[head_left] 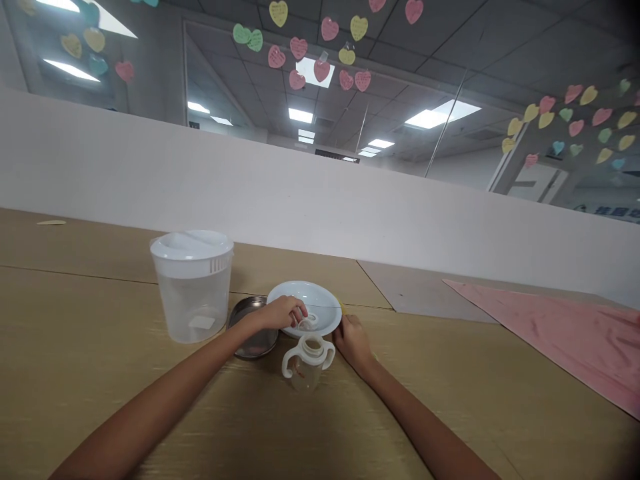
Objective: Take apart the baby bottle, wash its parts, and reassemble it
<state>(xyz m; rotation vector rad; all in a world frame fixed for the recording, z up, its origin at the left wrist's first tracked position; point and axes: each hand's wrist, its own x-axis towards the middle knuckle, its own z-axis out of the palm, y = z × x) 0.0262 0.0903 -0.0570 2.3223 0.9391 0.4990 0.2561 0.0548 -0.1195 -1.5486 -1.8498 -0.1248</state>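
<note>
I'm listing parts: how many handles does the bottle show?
2: left handle and right handle, as pictured, on opposite sides of the bottle, the latter nearer the right hand.

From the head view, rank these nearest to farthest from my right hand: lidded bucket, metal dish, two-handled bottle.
From the right hand:
1. Two-handled bottle: just to its left, slightly nearer the camera.
2. Metal dish: farther left, partly behind the left forearm.
3. Lidded bucket: farthest left of the three.

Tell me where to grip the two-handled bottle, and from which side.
Likely the handle at picture left, from the near side: it curves out from the upright bottle, leaving finger room, while the right hand sits close to the other handle.
</note>
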